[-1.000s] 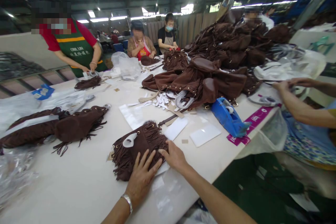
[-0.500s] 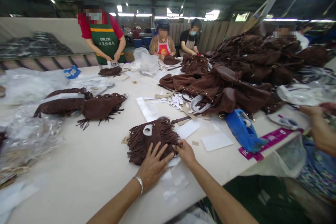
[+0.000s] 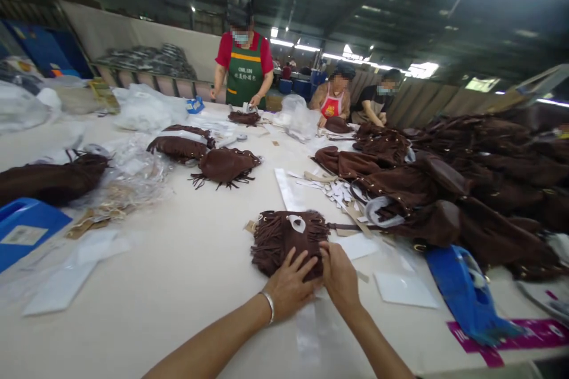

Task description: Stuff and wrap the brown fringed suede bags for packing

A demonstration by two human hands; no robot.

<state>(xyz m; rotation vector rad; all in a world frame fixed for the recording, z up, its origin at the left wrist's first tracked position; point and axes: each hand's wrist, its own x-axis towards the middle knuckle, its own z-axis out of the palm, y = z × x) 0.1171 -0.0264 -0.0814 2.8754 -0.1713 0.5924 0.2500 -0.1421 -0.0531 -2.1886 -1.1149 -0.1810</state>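
Note:
A small dark-brown fringed bag (image 3: 291,237) lies on the white table in front of me, with a white oval piece (image 3: 296,223) on its upper face. My left hand (image 3: 293,285), a silver bracelet at its wrist, rests flat on the bag's lower part with fingers spread. At the bag's right edge, my right hand (image 3: 340,275) has its fingers closed on the fringe side; the fingertips are partly hidden. A strap (image 3: 351,227) runs right from the bag. Beneath and below the hands, a clear plastic sheet (image 3: 306,331) lies on the table.
Brown bags (image 3: 444,183) are heaped on the right, beside a blue tape dispenser (image 3: 471,296). More fringed bags (image 3: 229,164) lie left of centre, near crumpled plastic (image 3: 128,172). Another blue dispenser (image 3: 31,231) stands far left. Across the table, a person in a green apron (image 3: 244,80) works.
My view has turned left, so the scene sits further right and a blue dispenser shows at left. Both hands stay on the bag, the right hand still at its right edge.

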